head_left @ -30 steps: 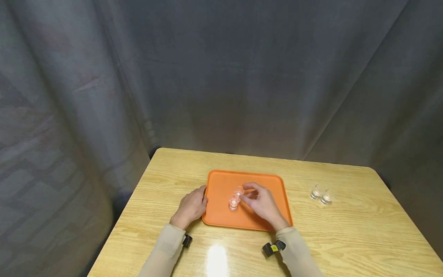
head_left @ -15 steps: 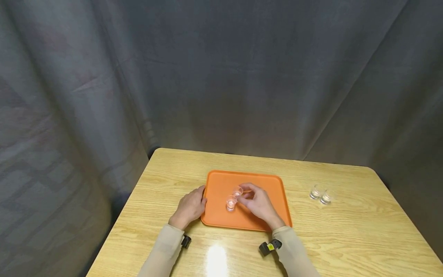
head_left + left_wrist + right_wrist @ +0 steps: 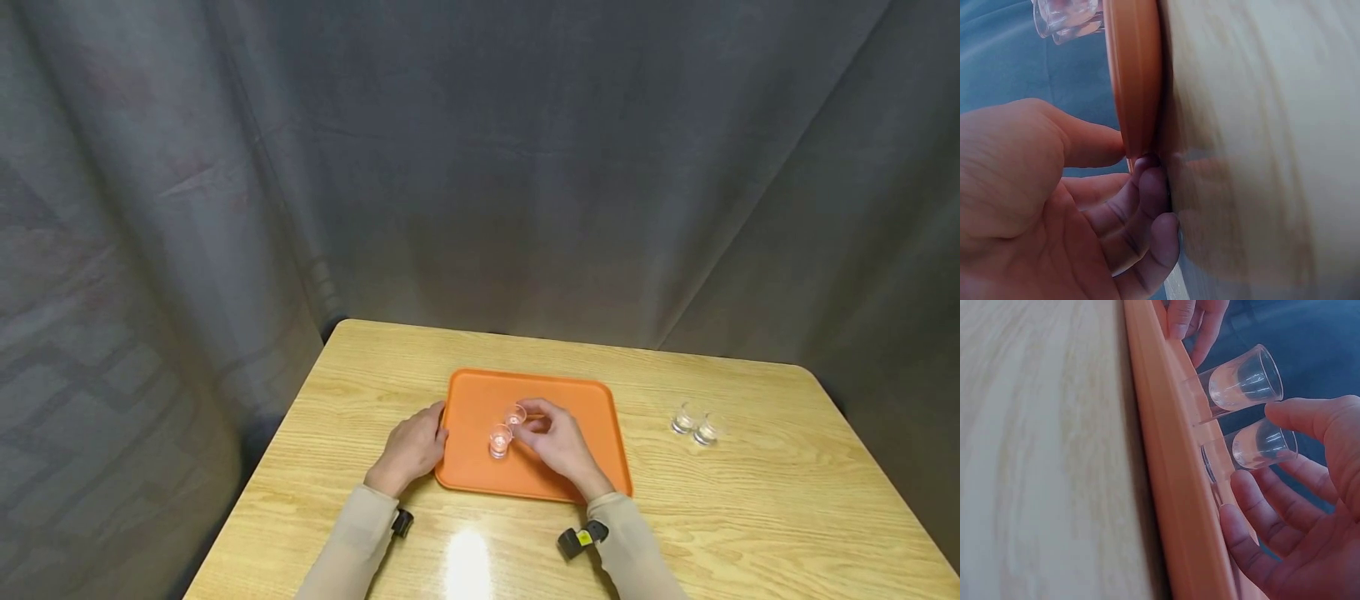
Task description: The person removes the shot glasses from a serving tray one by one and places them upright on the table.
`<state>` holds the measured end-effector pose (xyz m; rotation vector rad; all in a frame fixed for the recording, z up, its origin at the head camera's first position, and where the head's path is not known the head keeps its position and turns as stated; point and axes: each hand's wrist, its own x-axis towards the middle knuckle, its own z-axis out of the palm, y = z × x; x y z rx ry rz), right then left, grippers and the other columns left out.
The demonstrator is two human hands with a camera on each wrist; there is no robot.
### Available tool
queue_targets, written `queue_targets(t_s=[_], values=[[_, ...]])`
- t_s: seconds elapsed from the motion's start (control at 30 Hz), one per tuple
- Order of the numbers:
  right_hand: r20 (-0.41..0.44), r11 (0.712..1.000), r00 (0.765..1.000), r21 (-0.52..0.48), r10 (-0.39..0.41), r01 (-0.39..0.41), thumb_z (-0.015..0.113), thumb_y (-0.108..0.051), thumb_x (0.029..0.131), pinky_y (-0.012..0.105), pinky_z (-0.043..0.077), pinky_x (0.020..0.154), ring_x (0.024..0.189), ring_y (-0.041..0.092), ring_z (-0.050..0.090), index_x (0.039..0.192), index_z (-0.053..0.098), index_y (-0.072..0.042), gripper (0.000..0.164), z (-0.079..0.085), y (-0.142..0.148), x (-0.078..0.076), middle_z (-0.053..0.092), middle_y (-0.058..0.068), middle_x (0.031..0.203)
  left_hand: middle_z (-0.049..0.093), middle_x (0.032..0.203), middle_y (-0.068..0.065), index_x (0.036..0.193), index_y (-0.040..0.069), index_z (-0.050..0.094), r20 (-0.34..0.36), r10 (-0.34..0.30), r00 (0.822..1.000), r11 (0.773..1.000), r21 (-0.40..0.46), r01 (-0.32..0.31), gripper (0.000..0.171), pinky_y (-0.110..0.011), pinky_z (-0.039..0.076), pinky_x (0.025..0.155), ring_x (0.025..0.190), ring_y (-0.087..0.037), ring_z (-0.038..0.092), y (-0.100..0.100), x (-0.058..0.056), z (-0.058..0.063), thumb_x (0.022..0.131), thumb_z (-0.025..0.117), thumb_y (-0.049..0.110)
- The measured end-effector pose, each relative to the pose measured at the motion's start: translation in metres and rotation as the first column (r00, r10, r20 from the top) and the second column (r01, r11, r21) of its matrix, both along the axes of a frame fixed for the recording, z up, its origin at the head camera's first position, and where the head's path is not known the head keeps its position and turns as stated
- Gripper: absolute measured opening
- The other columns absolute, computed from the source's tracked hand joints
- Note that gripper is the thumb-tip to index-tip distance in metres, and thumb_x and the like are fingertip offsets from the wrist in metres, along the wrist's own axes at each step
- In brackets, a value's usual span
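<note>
An orange tray (image 3: 480, 392) lies on the table, and two clear shot glasses stand upright side by side near its middle. My left hand (image 3: 412, 446) grips the tray's left edge; in the left wrist view the thumb lies on the rim (image 3: 1135, 75) and the fingertips curl beneath it. My right hand (image 3: 558, 446) reaches over the tray from the right and holds the farther shot glass (image 3: 1263, 447) between thumb and fingers. Close beside that one stands the nearer shot glass (image 3: 499, 442), and the right thumb tip is near its rim.
Two more clear shot glasses, a left one (image 3: 683, 418) and a right one (image 3: 707, 430), stand together on the wooden table (image 3: 780, 467) right of the tray. A grey curtain (image 3: 480, 208) hangs behind the table.
My right hand and the two glasses on the tray have shifted slightly left, the nearer glass also a little toward me. My left hand stays on the tray's edge.
</note>
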<state>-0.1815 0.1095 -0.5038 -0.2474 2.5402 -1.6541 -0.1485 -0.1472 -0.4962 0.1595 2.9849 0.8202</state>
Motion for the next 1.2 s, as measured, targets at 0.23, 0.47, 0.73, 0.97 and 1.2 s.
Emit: queue_targets(t_s=[0.23,0.47,0.73,0.97,1.2], values=[[0.008,1.000,1.000,0.002,-0.010,0.010,0.086,-0.017,0.089,0.022,0.055,0.074,0.093,0.015,0.071,0.126,0.076,-0.010,0.039,-0.0001,-0.0013,0.0006,0.076,0.011,0.123,0.070,0.135,-0.022,0.153,-0.001,0.053,0.009,0.003,1.000,1.000,-0.002,-0.003,0.049,-0.057,0.056,0.102,0.122,-0.042,0.069,-0.0007,-0.0001,-0.0008,0.107,0.062,0.014],[-0.007,1.000,1.000,0.003,-0.015,0.015,0.086,-0.015,0.089,0.023,0.056,0.076,0.092,0.016,0.073,0.124,0.077,-0.010,0.036,-0.0007,-0.0037,-0.0010,0.076,0.011,0.120,0.070,0.134,-0.022,0.154,-0.001,0.053,0.011,0.006,1.000,1.000,-0.009,-0.006,0.050,-0.057,0.056,0.102,0.121,-0.042,0.069,-0.0020,-0.0008,-0.0013,0.107,0.061,0.014],[0.000,1.000,1.000,-0.001,-0.017,0.017,0.086,-0.015,0.090,0.022,0.057,0.077,0.092,0.016,0.073,0.124,0.077,-0.010,0.036,0.0006,-0.0030,-0.0024,0.077,0.009,0.119,0.070,0.133,-0.021,0.153,0.000,0.054,0.005,0.004,1.000,1.000,-0.008,-0.004,0.049,-0.057,0.056,0.102,0.121,-0.042,0.069,-0.0023,-0.0010,-0.0005,0.107,0.061,0.014],[-0.010,1.000,1.000,-0.001,-0.018,0.018,0.087,-0.018,0.089,0.024,0.058,0.080,0.095,0.019,0.075,0.125,0.077,-0.009,0.038,0.0017,-0.0001,-0.0025,0.078,0.010,0.118,0.069,0.136,-0.023,0.154,-0.001,0.053,0.007,0.000,1.000,1.000,-0.003,0.000,0.049,-0.058,0.055,0.103,0.123,-0.043,0.068,-0.0023,-0.0011,0.0000,0.108,0.061,0.015],[-0.001,0.999,0.999,-0.002,-0.041,0.041,0.088,-0.018,0.088,0.023,0.057,0.077,0.094,0.017,0.074,0.122,0.079,-0.012,0.035,0.0036,0.0035,-0.0002,0.078,0.008,0.116,0.069,0.136,-0.022,0.154,0.000,0.053,0.011,-0.004,1.000,1.000,-0.008,0.004,0.050,-0.057,0.056,0.102,0.123,-0.042,0.068,-0.0011,-0.0007,-0.0003,0.107,0.062,0.015]])
